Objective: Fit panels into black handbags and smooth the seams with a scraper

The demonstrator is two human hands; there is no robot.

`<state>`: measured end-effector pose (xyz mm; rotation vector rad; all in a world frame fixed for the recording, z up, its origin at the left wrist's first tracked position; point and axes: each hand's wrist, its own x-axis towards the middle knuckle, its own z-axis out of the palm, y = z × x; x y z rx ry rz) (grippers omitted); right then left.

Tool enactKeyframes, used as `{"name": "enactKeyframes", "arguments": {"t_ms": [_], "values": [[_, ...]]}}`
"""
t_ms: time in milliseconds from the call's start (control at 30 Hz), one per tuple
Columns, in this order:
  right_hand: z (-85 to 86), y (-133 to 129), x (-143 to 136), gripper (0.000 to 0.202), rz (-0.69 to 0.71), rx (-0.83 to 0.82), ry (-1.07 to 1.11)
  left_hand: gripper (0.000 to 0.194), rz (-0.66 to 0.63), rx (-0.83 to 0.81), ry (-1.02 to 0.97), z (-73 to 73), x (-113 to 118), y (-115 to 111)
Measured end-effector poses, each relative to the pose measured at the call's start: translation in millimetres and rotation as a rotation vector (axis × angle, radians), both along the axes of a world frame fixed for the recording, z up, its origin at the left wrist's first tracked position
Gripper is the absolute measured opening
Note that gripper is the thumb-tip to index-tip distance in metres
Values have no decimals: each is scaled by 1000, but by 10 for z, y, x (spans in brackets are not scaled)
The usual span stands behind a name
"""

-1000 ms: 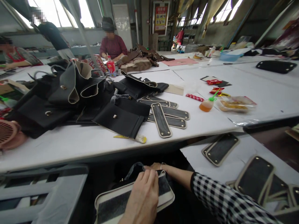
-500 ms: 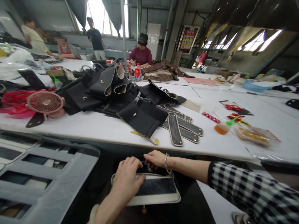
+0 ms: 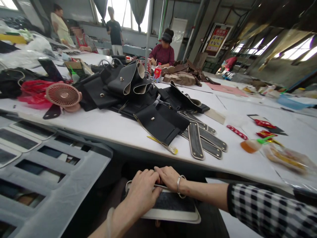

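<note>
On my lap lies a black-and-cream bag piece [image 3: 174,201], a dark panel with a pale border; a small brass-coloured fitting [image 3: 158,223] shows below its near edge. My left hand [image 3: 145,188] is closed over its left part, thumb on top and fingers bent over the far edge. Close against those fingertips, my right hand [image 3: 169,178] is also closed at the far edge, fingers curled down. Whatever the right fingers hold is hidden behind the hands. A silver bangle [image 3: 180,186] circles my right wrist.
Across the white table [image 3: 104,132] ahead lie black bags [image 3: 160,124], trimmed straps [image 3: 196,140], a pink fan [image 3: 63,95] and a glue bottle [image 3: 250,145]. A grey slotted crate [image 3: 81,178] stands at left. Several people work further back, one in a maroon top [image 3: 162,53].
My right hand has turned over and closed down against my left fingertips, covering the far edge where clear plastic showed. The whole view has shifted and tilted slightly.
</note>
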<state>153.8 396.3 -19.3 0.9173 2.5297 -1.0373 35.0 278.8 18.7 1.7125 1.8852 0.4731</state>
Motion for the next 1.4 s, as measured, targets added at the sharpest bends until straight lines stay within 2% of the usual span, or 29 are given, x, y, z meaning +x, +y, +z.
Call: {"name": "enactKeyframes", "arguments": {"t_ms": [133,267,333,433,500,567,633,733,833,900,1067,1400], "values": [[-7,-35,-2,63,34,63,-9,8,-46,-68,-160,62,-109,30],[-25,-56,2,62,57,87,-28,18,-89,-148,-372,70,-414,77],[-25,-67,1,66,60,92,-36,34,-73,-215,-490,-49,-609,92],[-2,-87,-9,71,52,90,-47,63,24,-336,-625,-387,-852,84],[23,-96,-19,71,60,80,-53,73,116,-390,-669,-610,-943,52],[42,-100,-29,69,86,76,-60,76,197,-385,-701,-722,-974,-4],[46,-97,-37,68,110,83,-71,69,244,-317,-741,-675,-954,-76],[26,-87,-44,66,130,91,-90,46,215,-159,-776,-396,-853,-181],[5,-80,-46,65,151,85,-100,31,142,-56,-582,-137,-711,-232],[8,-83,-45,65,158,90,-105,26,145,-72,-441,-70,-634,-237],[88,-125,-50,63,219,84,-83,20,175,-120,-438,-127,-591,-244],[223,-139,-129,60,416,-88,-1,23,219,-198,-585,-207,-636,-295]]}}
